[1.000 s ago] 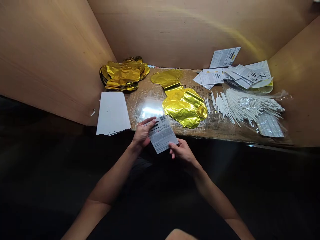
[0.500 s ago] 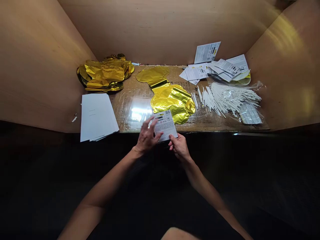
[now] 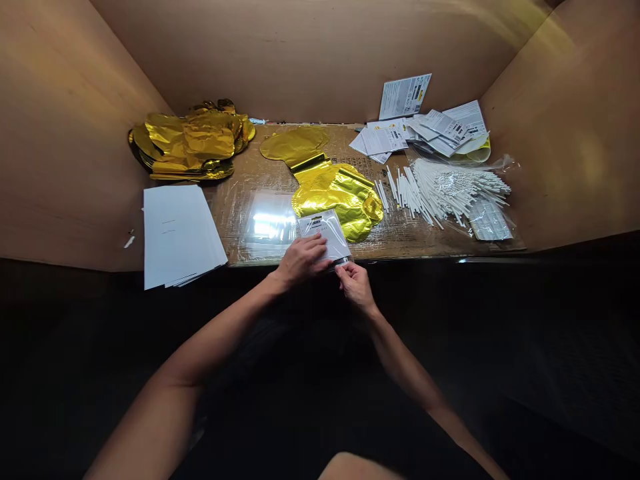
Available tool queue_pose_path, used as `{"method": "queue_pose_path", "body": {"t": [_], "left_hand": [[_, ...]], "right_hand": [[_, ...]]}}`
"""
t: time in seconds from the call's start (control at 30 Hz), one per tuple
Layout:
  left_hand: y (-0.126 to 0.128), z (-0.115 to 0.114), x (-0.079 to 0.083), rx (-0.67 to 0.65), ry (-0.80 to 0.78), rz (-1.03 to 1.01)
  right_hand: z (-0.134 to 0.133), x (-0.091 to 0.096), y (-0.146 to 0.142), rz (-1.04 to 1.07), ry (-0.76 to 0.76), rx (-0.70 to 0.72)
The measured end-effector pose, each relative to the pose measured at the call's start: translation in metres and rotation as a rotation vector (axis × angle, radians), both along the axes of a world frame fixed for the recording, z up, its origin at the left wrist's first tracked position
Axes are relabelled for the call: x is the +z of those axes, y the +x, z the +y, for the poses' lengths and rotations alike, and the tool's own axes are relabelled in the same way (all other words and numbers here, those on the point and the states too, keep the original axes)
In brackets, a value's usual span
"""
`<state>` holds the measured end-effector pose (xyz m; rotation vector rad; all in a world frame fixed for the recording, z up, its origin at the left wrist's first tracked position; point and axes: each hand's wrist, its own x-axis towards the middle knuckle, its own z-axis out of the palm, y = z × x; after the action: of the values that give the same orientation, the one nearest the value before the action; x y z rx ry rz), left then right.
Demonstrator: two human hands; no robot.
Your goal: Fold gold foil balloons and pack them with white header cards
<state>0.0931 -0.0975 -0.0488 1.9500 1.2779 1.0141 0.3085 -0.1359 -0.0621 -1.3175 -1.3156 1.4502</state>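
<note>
A small printed card [image 3: 325, 233] lies at the near edge of the cardboard table [image 3: 235, 200], its far end against a folded gold foil balloon [image 3: 336, 193]. My left hand [image 3: 301, 258] rests flat on the card's near half with fingers stretched out. My right hand [image 3: 353, 282] pinches the card's near right corner between thumb and fingers. A clear plastic sleeve [image 3: 270, 223] lies just left of the card.
A stack of white sheets [image 3: 177, 233] overhangs the table's left front. A heap of gold balloons [image 3: 190, 141] sits at back left. White sticks [image 3: 445, 190] in clear wrap and loose printed cards [image 3: 425, 128] fill the right. Cardboard walls [image 3: 310, 53] enclose three sides.
The card went from held up off the table edge to lying on the table. My left hand moved on top of it and flattened; my right hand stayed on its near corner.
</note>
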Motion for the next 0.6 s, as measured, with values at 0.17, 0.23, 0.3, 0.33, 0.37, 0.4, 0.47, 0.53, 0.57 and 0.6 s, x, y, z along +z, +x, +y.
{"method": "queue_pose_path", "body": {"t": [0.17, 0.23, 0.3, 0.33, 0.37, 0.4, 0.47, 0.53, 0.57, 0.6], "left_hand": [[-0.016, 0.047, 0.002, -0.131, -0.042, -0.166], [-0.021, 0.058, -0.001, -0.167, -0.044, -0.172], [-0.022, 0.062, -0.003, -0.170, -0.053, -0.206], [-0.022, 0.062, -0.004, -0.168, -0.061, -0.229], [-0.022, 0.062, -0.005, -0.161, -0.070, -0.255], [-0.021, 0.061, -0.005, -0.153, -0.080, -0.284], [-0.020, 0.059, -0.005, -0.135, -0.110, -0.348], [-0.020, 0.059, -0.006, -0.130, -0.129, -0.390], [-0.020, 0.060, -0.006, -0.138, -0.124, -0.383], [-0.020, 0.061, -0.006, -0.153, -0.106, -0.356]], "right_hand": [[0.037, 0.041, -0.005, -0.440, 0.413, 0.315], [0.051, 0.051, -0.014, -0.634, 0.499, 0.498], [0.060, 0.058, -0.017, -0.779, 0.528, 0.623], [0.061, 0.062, -0.016, -0.822, 0.533, 0.671], [0.062, 0.065, -0.013, -0.849, 0.540, 0.719], [0.062, 0.068, -0.010, -0.866, 0.548, 0.761], [0.061, 0.073, -0.004, -0.892, 0.568, 0.809], [0.063, 0.075, -0.006, -0.936, 0.596, 0.794], [0.065, 0.074, -0.010, -0.964, 0.609, 0.772], [0.068, 0.073, -0.016, -0.991, 0.617, 0.754]]}}
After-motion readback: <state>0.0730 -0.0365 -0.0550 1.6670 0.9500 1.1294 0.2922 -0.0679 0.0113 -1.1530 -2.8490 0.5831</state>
